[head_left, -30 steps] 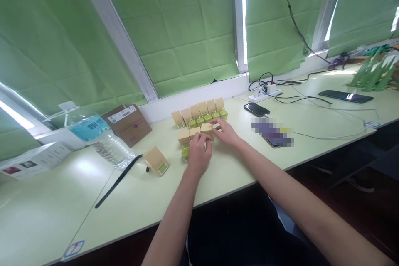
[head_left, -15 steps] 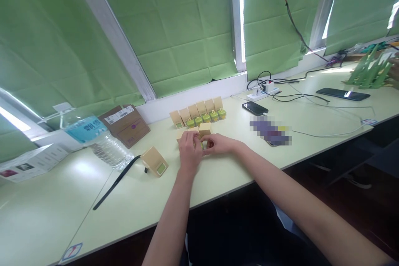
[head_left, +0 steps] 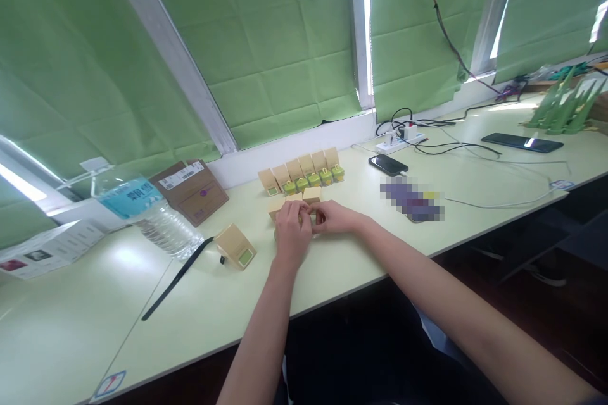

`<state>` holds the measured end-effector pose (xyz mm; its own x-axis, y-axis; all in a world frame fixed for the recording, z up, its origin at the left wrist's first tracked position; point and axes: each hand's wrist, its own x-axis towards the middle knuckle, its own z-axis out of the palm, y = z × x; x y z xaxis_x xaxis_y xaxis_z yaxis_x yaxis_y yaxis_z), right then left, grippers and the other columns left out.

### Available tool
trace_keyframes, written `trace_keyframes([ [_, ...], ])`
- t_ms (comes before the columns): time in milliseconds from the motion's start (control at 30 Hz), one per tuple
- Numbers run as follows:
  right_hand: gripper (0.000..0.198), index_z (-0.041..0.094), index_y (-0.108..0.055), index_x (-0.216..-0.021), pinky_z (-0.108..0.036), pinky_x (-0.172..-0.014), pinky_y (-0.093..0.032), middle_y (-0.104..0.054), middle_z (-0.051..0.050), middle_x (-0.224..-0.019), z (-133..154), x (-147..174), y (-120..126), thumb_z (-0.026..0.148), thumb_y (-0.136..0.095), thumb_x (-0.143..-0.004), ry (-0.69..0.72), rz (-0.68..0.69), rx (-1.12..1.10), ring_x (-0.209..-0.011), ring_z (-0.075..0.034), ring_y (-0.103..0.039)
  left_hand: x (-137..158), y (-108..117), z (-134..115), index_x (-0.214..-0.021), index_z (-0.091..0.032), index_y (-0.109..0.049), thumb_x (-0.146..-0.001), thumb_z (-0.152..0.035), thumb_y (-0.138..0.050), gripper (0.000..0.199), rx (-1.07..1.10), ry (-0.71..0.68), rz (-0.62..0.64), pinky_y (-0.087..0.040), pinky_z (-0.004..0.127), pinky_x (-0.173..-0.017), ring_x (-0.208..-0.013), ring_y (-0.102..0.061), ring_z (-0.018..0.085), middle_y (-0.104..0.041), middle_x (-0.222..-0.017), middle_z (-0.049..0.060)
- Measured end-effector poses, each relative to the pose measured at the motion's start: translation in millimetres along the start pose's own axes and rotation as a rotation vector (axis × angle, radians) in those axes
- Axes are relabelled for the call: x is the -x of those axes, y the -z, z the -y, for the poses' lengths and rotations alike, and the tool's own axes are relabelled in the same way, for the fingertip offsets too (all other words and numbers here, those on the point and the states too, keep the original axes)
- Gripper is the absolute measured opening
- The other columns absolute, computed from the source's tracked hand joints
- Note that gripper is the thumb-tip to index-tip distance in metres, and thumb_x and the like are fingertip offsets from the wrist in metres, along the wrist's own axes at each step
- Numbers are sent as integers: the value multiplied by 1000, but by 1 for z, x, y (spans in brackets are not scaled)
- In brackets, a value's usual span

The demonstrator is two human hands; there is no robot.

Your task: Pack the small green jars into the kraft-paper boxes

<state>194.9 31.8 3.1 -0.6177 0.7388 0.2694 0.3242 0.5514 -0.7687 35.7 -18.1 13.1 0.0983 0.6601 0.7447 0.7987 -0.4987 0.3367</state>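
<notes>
My left hand (head_left: pixel 293 226) and my right hand (head_left: pixel 333 218) meet low over the table, fingers bent and fingertips pinched together. Whatever they hold is mostly covered; only a bit of yellow-green shows between the fingers. Right behind the fingertips stand small tan boxes, one box (head_left: pixel 312 195) by the right fingers and another box (head_left: pixel 276 207) by the left. Farther back is a row of tan cards or boxes (head_left: pixel 294 169) with small green-and-yellow cubes (head_left: pixel 302 185) in front. A lone tan box (head_left: pixel 235 245) with a green label lies left of my hands.
A water bottle (head_left: pixel 159 221) leans at the left beside a brown carton (head_left: pixel 197 193) and a white box (head_left: pixel 52 248). A black strap (head_left: pixel 178 275) lies nearby. To the right are a phone (head_left: pixel 388 164), a blurred-out item (head_left: pixel 411 199), a power strip (head_left: pixel 401 141), cables and another phone (head_left: pixel 522 142).
Both hands stay together in nearly the same spot. My left hand has shifted slightly right and its fingers have moved a little; less green shows between the fingertips.
</notes>
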Motion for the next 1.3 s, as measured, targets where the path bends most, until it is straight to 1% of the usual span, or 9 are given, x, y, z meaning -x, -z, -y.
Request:
trace_keyframes([
  [200, 36, 18, -64, -101, -25, -57, -39, -60, 4, -66, 5, 3, 4, 36, -72, -71, 4, -131, 9, -61, -14, -54, 0, -1, 0, -91, -22, -59, -88, -10, -45, 19, 21, 6, -35, -45, 35, -82, -88, -59, 20, -61, -92, 5],
  [367, 37, 19, -59, -99, -25, -58, -37, -55, 7, -61, 3, 1, 7, 39, -73, -71, 41, -266, -40, -58, -12, -50, -3, 3, -1, -108, -22, -59, -92, -15, -42, 25, 64, -1, -135, -48, 36, -88, -100, -60, 21, -61, -108, 9],
  [533, 38, 20, -54, -102, -24, -57, -36, -49, 9, -58, 3, -1, 8, 42, -69, -75, 103, -370, -147, -54, -11, -45, -35, 16, 6, -111, -22, -59, -89, -15, -44, 28, 12, 11, -245, -46, 38, -95, -107, -59, 24, -64, -111, 9],
  [700, 37, 22, -50, -101, -23, -56, -35, -46, 9, -58, 7, 1, 3, 43, -68, -77, 209, -321, -203, -53, -11, -44, -109, 17, 32, -113, -22, -61, -86, -18, -44, 32, -172, 79, -15, -44, 43, -99, -107, -59, 27, -63, -115, 11],
  [833, 36, 22, -49, -97, -23, -58, -36, -51, 9, -60, 14, 3, 0, 43, -69, -76, 237, -204, -136, -55, -11, -48, -160, 5, 65, -130, -24, -54, -89, -28, -43, 43, -399, 171, 241, -41, 50, -100, -119, -53, 33, -58, -128, 15],
  [933, 38, 22, -49, -98, -24, -59, -37, -53, 8, -62, 19, 5, -2, 42, -72, -74, 214, -121, -62, -57, -12, -51, -177, -9, 93, -143, -23, -40, -92, -47, -42, 57, -523, 258, 443, -38, 58, -100, -128, -45, 42, -48, -142, 20],
  [1033, 40, 22, -49, -100, -25, -59, -38, -55, 7, -63, 21, 5, -5, 42, -73, -74, 210, -75, -22, -57, -13, -53, -178, -22, 115, -145, -21, -37, -90, -59, -42, 68, -603, 322, 585, -37, 60, -99, -132, -40, 45, -43, -145, 25],
  [1133, 41, 22, -49, -100, -25, -58, -37, -54, 7, -63, 21, 5, -7, 42, -73, -73, 208, -62, -26, -57, -13, -53, -170, -29, 124, -137, -18, -46, -91, -50, -45, 57, -690, 281, 572, -40, 57, -97, -128, -45, 44, -49, -138, 25],
  [1300, 38, 22, -49, -97, -24, -58, -35, -54, 7, -63, 22, 6, -5, 42, -72, -75, 194, -71, -69, -57, -13, -51, -162, -19, 124, -121, -25, -59, -89, -27, -47, 34, -738, 291, 499, -44, 50, -92, -115, -56, 35, -64, -122, 15],
])
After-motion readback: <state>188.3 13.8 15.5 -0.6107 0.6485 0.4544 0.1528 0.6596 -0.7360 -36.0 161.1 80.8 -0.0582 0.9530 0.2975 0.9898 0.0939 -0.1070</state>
